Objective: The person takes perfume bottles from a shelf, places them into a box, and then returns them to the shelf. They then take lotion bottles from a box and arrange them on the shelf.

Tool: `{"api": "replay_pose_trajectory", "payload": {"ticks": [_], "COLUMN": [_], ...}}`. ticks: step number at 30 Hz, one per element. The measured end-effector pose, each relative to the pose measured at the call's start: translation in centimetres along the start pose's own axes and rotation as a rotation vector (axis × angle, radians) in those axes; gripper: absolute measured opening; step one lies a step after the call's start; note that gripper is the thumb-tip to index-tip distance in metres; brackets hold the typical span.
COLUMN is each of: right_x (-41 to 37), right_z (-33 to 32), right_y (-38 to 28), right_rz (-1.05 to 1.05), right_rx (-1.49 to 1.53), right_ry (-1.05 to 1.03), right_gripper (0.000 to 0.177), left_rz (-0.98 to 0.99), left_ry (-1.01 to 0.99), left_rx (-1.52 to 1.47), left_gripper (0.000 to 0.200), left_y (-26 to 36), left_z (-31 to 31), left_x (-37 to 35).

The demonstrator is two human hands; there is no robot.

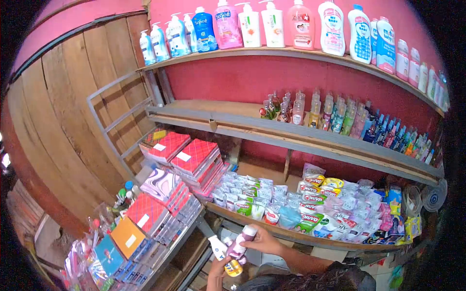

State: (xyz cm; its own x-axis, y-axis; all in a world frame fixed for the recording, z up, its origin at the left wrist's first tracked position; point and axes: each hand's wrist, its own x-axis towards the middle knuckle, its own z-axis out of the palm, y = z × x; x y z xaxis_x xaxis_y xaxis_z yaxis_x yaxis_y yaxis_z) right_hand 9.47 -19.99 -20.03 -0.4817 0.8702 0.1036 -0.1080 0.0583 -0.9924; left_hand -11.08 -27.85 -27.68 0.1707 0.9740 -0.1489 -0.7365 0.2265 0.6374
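Observation:
At the lower middle, my left hand (218, 268) is closed around the lower part of a white-and-yellow bottle (233, 267), which is tilted with its white upper end pointing up and left. Close beside it, my right hand (265, 242) grips a purple bottle (237, 249) with a pale cap, near its upper end. The two bottles lie against or very near each other in front of my body. More purple shows just under them, and I cannot make out whether it is another bottle. Some of my left fingers are hidden.
Packets (313, 220) fill the low shelf ahead. Stacked notebooks (196, 160) stand to the left. Small perfume bottles (340, 116) line the middle shelf. Lotion bottles (250, 26) stand on the top shelf. A grey metal frame (114, 127) leans by the wooden wall.

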Motion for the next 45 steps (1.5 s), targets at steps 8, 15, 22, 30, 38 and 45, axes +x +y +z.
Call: {"api": "replay_pose_trajectory", "payload": {"ticks": [8, 15, 22, 30, 38, 45], "right_x": [6.1, 13.1, 20.9, 33.0, 39.3, 40.6], "right_z": [-1.7, -6.6, -11.1, -17.4, -21.1, -22.1], "right_y": [-8.2, -15.1, -27.0, -31.7, -30.4, -29.3], "right_rz": [0.063, -0.174, -0.431, -0.561, -0.192, -0.071], "right_rx": [0.041, -0.227, -0.273, -0.954, -1.277, -1.414], "right_ry": [0.041, 0.060, 0.241, 0.496, 0.434, 0.434], "right_gripper": [0.034, 0.035, 0.030, 0.033, 0.030, 0.029], "left_rz": [-0.178, -0.074, 0.093, 0.051, -0.106, -0.134], "left_ry": [-0.101, -0.071, 0.004, -0.165, -0.108, -0.056], "left_rx": [-0.115, 0.143, 0.031, 0.124, 0.438, 0.306], "left_gripper": [0.068, 0.045, 0.036, 0.043, 0.052, 0.060], "left_y": [1.3, 7.3, 11.5, 17.4, 21.8, 23.7], "left_z": [-1.3, -0.1, 0.1, 0.7, -0.3, 1.2], "left_x": [9.4, 14.4, 18.3, 25.6, 31.2, 31.7]}}
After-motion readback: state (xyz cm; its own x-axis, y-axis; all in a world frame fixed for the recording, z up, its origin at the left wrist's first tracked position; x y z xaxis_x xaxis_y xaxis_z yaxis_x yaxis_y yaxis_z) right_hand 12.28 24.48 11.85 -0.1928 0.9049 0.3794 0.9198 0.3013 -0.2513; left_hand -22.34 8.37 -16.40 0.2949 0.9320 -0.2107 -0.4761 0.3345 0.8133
